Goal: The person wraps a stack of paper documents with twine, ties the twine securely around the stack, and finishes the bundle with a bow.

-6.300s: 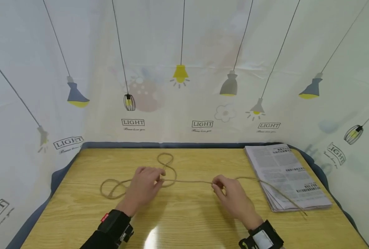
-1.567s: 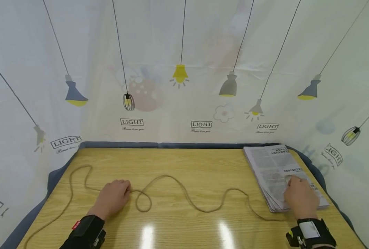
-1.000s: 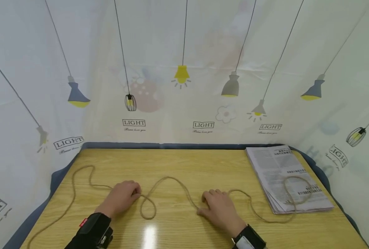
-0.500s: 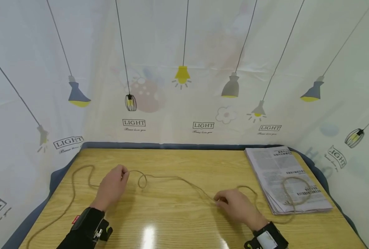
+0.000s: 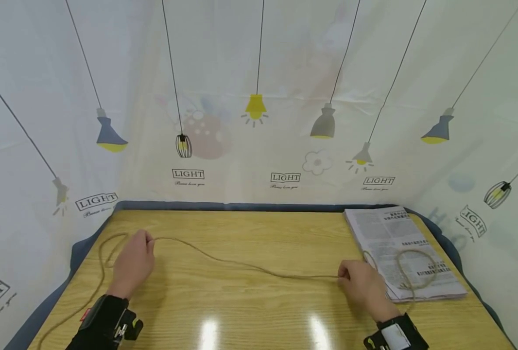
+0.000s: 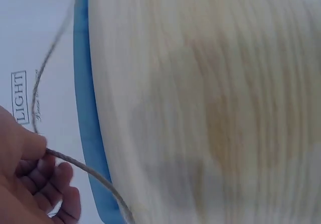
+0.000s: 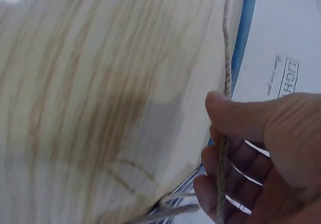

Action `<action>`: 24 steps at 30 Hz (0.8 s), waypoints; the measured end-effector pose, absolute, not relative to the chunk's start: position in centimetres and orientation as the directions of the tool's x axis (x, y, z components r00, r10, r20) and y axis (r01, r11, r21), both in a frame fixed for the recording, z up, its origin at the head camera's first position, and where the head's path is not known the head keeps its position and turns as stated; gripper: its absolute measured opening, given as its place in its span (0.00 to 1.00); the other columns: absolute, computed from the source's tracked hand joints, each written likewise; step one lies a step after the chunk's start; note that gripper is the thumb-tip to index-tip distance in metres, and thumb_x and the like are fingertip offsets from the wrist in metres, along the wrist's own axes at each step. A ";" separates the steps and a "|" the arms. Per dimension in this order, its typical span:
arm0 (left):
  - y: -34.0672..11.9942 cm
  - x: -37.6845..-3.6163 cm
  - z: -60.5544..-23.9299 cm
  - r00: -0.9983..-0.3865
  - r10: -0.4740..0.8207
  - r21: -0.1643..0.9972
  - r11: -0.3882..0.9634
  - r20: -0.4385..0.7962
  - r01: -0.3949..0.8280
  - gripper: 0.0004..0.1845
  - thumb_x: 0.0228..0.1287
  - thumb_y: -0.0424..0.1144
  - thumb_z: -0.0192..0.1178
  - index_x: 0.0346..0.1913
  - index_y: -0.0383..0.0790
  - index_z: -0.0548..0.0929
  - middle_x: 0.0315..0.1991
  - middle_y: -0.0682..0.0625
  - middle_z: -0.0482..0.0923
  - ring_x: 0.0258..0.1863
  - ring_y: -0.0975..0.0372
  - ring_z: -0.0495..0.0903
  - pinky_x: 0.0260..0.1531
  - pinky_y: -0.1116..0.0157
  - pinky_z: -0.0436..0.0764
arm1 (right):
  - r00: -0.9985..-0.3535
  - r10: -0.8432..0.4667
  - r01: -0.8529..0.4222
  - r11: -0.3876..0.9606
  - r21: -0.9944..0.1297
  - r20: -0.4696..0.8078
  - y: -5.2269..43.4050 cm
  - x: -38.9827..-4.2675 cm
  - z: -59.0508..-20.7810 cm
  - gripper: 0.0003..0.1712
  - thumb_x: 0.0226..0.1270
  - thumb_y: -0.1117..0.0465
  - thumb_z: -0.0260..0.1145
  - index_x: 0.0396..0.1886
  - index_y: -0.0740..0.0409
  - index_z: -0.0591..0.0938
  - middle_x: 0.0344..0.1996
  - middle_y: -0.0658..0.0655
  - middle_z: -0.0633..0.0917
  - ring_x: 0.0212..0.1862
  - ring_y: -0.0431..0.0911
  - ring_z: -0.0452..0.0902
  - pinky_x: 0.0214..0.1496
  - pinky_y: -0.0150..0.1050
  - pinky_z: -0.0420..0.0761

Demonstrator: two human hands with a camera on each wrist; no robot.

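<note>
A thin tan rope runs in a slack line between my two hands, with no loop in that stretch. At the left of the table my left hand pinches it between thumb and fingers, seen close in the left wrist view on the rope. My right hand pinches the rope at the right, beside the newspapers; in the right wrist view the rope passes under the thumb and across the curled fingers. One tail trails from the left hand to the table's front left. The other end lies looped on the newspapers.
The wooden table has a dark blue edging around its back and sides. Behind it hangs a white curtain printed with lamps. The newspaper stack takes up the table's back right corner.
The small loop in the middle of the rope has come out. My hands have moved apart, left hand leftward and right hand rightward, and the rope between them has straightened.
</note>
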State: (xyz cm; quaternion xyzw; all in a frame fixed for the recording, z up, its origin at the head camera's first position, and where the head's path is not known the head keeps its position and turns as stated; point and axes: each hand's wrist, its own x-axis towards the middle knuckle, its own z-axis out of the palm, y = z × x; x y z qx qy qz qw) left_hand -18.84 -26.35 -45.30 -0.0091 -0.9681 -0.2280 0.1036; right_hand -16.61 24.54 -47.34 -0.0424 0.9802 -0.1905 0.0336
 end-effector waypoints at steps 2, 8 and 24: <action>-27.0 -18.4 -45.7 -0.980 -0.029 0.388 0.920 0.196 0.050 0.06 0.75 0.33 0.46 0.42 0.32 0.70 0.32 0.40 0.72 0.25 0.55 0.68 0.27 0.60 0.65 | -0.997 -0.053 -0.027 0.935 -0.353 -0.064 25.0 -16.6 -47.6 0.08 0.61 0.61 0.69 0.27 0.49 0.78 0.23 0.47 0.77 0.24 0.42 0.69 0.26 0.38 0.67; -27.7 -17.6 -47.0 -0.994 0.035 0.201 0.978 0.099 0.055 0.04 0.71 0.30 0.49 0.39 0.33 0.74 0.34 0.39 0.75 0.31 0.47 0.73 0.31 0.49 0.69 | -0.989 -0.141 -0.120 0.930 -0.346 -0.038 25.1 -16.7 -48.4 0.09 0.60 0.62 0.70 0.27 0.48 0.77 0.23 0.46 0.76 0.25 0.40 0.67 0.28 0.36 0.67; -20.2 -18.1 -49.0 -0.926 0.357 0.165 0.913 0.120 0.373 0.19 0.65 0.33 0.62 0.58 0.42 0.78 0.52 0.45 0.80 0.52 0.50 0.80 0.50 0.46 0.76 | -0.960 -0.277 -0.254 0.923 -0.287 -0.040 23.3 -15.9 -48.7 0.10 0.55 0.60 0.75 0.35 0.45 0.82 0.27 0.42 0.79 0.30 0.36 0.74 0.33 0.35 0.73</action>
